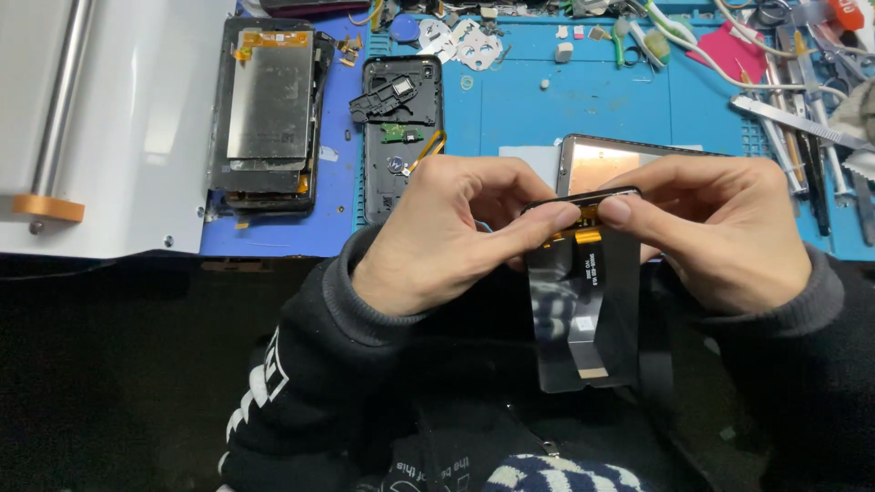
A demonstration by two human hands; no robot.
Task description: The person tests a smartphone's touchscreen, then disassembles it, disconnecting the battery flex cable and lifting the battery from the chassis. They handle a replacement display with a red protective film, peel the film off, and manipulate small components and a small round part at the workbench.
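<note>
Standing right behind the bench here: both hands are up off the mat, pinching a black phone screen panel (583,310) by its top edge. The left hand (447,237) is curled nearly shut, thumb and forefinger clamped on the upper left corner. The right hand (720,232) does the same at the upper right, fingers folded in tight. The panel hangs down towards 6 o'clock from the fingertips, back side facing up, with an orange flex strip near the top. Its very top edge is mostly buried under the thumbs, so I can't make out what's going on there.

Behind the hands, at 12 o'clock, another phone (606,164) lies on the blue work mat (583,100), only its upper part visible, the rest blocked by knuckles. At 11 o'clock sits an opened phone back frame (401,128) with small boards inside, its lower end cut off by the left hand. Further out at 10 o'clock there's a stripped screen assembly (269,114) with a grey metal plate. Tools (802,118) pile up at 2 o'clock, too jumbled to sort out. A white machine (118,128) runs off frame at 9 o'clock.
</note>
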